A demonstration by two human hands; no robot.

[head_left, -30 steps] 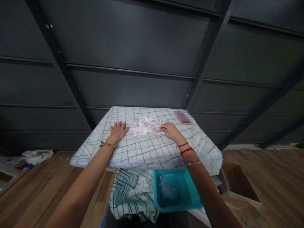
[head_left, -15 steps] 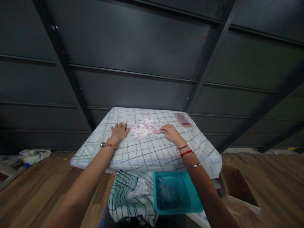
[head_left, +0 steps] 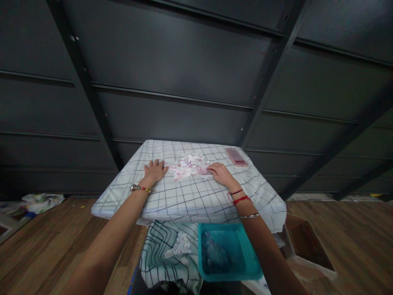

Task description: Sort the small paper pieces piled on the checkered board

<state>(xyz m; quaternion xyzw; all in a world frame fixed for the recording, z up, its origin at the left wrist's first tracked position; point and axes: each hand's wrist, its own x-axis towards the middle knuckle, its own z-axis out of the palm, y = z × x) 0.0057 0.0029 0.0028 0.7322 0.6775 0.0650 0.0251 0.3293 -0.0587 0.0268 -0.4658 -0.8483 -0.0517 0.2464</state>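
A loose pile of small white pieces with pink and purple marks (head_left: pixel 190 166), like paper scraps, lies on the checked white tablecloth (head_left: pixel 184 196). My left hand (head_left: pixel 155 171) rests flat at the pile's left side, fingers spread on the cloth. At the right edge of the pile is my right hand (head_left: pixel 219 172), its fingers bent and pressed together at the scraps. What those fingertips hold, if anything, is too small to make out. A second, smaller heap of similar scraps (head_left: pixel 181 244) sits on a green-and-white cloth (head_left: pixel 156 250) below the table edge.
A phone-like pink object (head_left: pixel 236 157), partly pixelated, lies at the table's back right. Below the front edge is a teal basin (head_left: pixel 245 274) with a clear plastic bag inside. An open cardboard box (head_left: pixel 307 241) stands on the wooden floor. A dark panelled wall (head_left: pixel 175 114) rises behind.
Both hands stay nearly in place at the pile. The view has shifted very slightly.
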